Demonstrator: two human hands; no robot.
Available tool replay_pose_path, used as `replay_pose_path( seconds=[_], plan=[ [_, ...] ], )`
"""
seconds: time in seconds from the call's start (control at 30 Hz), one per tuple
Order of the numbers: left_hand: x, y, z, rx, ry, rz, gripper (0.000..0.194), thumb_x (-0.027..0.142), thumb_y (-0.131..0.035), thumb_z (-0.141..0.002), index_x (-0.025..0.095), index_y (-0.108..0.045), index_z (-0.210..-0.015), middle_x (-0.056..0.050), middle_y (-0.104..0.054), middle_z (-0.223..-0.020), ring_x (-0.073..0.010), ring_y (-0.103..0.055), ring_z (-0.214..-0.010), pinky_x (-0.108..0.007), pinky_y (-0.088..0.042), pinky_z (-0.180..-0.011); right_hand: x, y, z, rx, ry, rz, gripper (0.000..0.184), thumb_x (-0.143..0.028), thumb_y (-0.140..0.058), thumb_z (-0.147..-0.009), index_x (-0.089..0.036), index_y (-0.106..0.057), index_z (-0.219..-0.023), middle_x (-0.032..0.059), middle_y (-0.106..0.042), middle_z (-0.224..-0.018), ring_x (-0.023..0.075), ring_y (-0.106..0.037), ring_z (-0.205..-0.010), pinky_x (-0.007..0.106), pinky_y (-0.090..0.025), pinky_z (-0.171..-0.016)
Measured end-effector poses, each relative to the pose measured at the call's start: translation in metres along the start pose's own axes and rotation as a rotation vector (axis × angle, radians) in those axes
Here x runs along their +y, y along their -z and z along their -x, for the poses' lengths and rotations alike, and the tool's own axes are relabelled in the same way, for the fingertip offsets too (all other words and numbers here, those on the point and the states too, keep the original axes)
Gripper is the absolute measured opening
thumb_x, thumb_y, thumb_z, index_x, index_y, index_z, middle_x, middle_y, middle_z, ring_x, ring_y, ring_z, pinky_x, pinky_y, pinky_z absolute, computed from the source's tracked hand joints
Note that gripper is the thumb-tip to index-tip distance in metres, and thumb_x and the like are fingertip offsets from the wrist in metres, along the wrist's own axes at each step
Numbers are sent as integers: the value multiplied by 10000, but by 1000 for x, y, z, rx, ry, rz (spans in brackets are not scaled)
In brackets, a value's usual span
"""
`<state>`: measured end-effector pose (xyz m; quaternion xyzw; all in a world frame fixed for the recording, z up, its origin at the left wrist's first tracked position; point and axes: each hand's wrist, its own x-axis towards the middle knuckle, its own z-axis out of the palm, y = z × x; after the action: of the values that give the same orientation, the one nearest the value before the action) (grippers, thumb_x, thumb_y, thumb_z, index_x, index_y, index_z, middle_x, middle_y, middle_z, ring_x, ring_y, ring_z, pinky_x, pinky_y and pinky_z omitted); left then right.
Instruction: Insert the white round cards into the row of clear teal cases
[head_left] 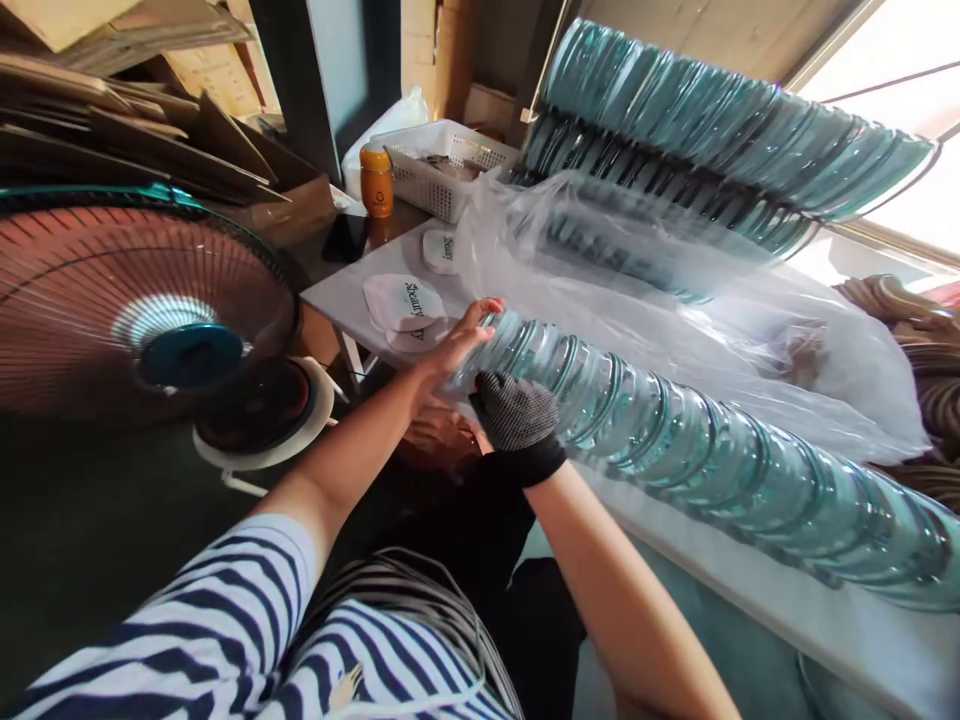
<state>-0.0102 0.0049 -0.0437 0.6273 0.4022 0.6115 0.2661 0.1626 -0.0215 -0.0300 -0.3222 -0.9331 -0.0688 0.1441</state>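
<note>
A long row of clear, blue-green tinted, ribbed pieces (660, 420) runs from the middle toward the lower right; I cannot tell their exact kind. My bare left hand (466, 338) is curled around the near left end of this row, its fingers over the top. My right hand (517, 412), in a grey dotted knit glove with a black cuff, is closed in a fist against the row's front side, just right of the left hand. What its fingers hold is hidden. Clear plastic film (600, 260) lies bunched behind the row.
White labels (405, 302) with printed lettering lie on the white table (337, 295). Behind stand an orange bottle (376, 182), a phone (345, 238) and a white basket (450, 200). More clear pieces (720, 120) fill a rack. A fan (191, 355) and flattened cardboard (135, 130) are left.
</note>
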Motion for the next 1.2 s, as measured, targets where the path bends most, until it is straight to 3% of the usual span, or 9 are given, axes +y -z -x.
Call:
replay_pose_path(
  seconds=[0.13,0.27,0.37,0.47,0.63,0.73,0.83,1.0,1.2],
  plan=[
    [-5,-1,-4,31,-2,-12,362,333,-520,-787,228,-511,-1133,-70,-478,-1443,-261,-332,-1449,-434,-216,-1211,-26,-43,12,-170,40,-60,451,-274,-243,-1015,-177,-661,-1153,149,-705,-1017,295,-663,-962,402,-470,-791],
    [9,0,-4,36,-64,-235,347,288,-490,-838,201,-534,-1172,-113,-496,-1448,-269,-394,-1419,-448,-262,-1205,-15,-32,21,-196,37,-91,415,-305,-292,-1008,-191,-673,-1124,122,-715,-1022,283,-676,-912,377,-496,-743],
    [33,0,-2,-24,-247,-648,347,256,-515,-877,203,-585,-1212,-105,-498,-1466,-266,-356,-1452,-457,-247,-1229,31,13,18,-74,-85,-84,417,-385,-326,-1010,-219,-695,-1112,92,-721,-1022,252,-680,-894,327,-485,-715],
    [51,-7,0,-190,-347,-932,390,257,-533,-908,224,-590,-1292,-64,-509,-1488,-274,-312,-1484,-523,-255,-1227,93,55,-15,59,-262,-23,379,-371,-395,-990,-198,-720,-1081,94,-714,-1075,249,-671,-969,322,-475,-779],
    [51,-20,-2,-301,-347,-1024,399,319,-580,-915,216,-622,-1298,-54,-615,-1390,-266,-490,-1359,-495,-407,-1148,152,69,-98,-453,-17,-251,302,-198,-552,-871,-92,-740,-1082,104,-731,-1030,173,-653,-918,250,-481,-810],
    [46,-20,-2,-267,-375,-1021,392,316,-601,-905,223,-634,-1284,-47,-633,-1363,-246,-510,-1336,-473,-426,-1137,149,71,-122,-587,25,-240,331,-168,-593,-803,-96,-741,-1090,73,-729,-908,133,-608,-741,225,-454,-652],
    [44,-18,-1,-260,-389,-1009,393,320,-609,-904,231,-630,-1286,-38,-640,-1351,-233,-512,-1331,-460,-416,-1149,133,83,-127,-619,60,8,308,-163,-582,-789,-140,-763,-1037,48,-716,-829,118,-556,-628,235,-383,-569],
    [42,-17,-3,-295,-380,-981,389,323,-613,-905,232,-628,-1283,-34,-637,-1353,-219,-503,-1342,-450,-383,-1179,108,95,-128,-648,216,307,296,-179,-577,-841,-152,-738,-1088,98,-725,-1004,220,-660,-863,301,-449,-698],
    [43,-17,-8,-296,-382,-976,356,294,-582,-916,197,-648,-1252,-57,-654,-1323,-234,-535,-1304,-441,-409,-1147,98,93,-89,-373,192,379,294,-226,-500,-916,-178,-710,-1116,141,-707,-1090,312,-664,-1037,354,-475,-758]
  ],
)
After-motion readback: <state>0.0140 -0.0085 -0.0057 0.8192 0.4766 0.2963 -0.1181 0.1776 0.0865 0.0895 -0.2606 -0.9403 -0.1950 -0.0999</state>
